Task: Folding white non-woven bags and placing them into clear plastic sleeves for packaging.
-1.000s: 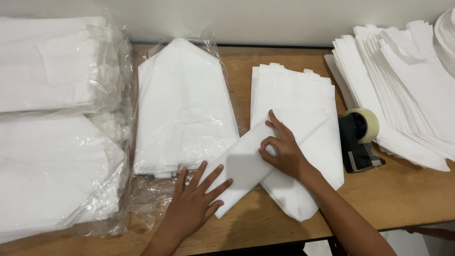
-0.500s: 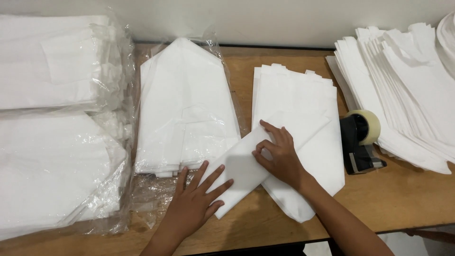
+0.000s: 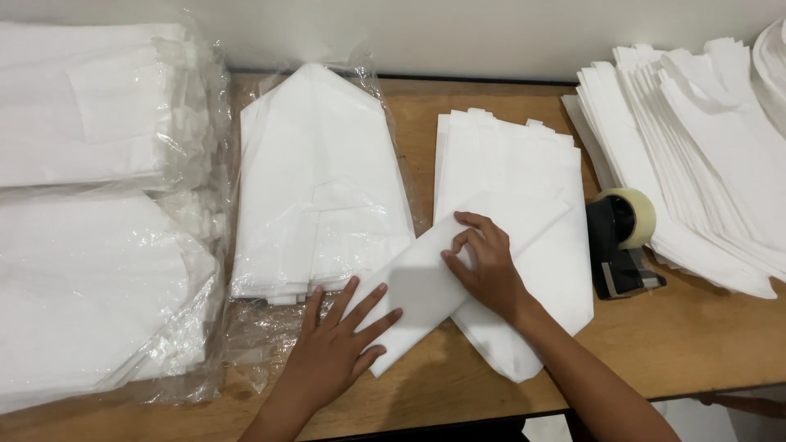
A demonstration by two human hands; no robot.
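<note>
On wooden table (image 3: pixel 655 360), seen from head cam, largest item first:

Far-left bundles: two big stacks of white sheets wrapped in clear plastic, upper bundle (image 3: pixel 90 106) and lower bundle (image 3: pixel 90 295), edge to edge, filling left third of view.

Right-side pile: fanned pile of white sheets (image 3: pixel 696 164), unwrapped, spread toward rear right corner.

Centre-left stack: pointed white stack (image 3: pixel 319 180) lying on opened clear plastic, tip toward wall, just left of work area.

Centre stack: flat white stack (image 3: pixel 524 164), unwrapped, point toward near table edge, directly under work piece.

Work piece: folded white sheet (image 3: pixel 426 278), long strip set diagonally, lower end near table front, upper end over centre stack.

Left hand (image 3: pixel 336 344): flat, palm down, fingers spread apart, pressing lower end of folded white sheet; nothing clamped.

Right hand (image 3: pixel 487 262): fingers curled, tips pressing mid section of folded white sheet; looks like thumb and forefinger pinching a fold, cannot confirm.

Tape dispenser (image 3: pixel 618 245): black body w/ pale tape roll, standing btwn centre stack and fanned pile, just right of right hand, not touched.
</note>
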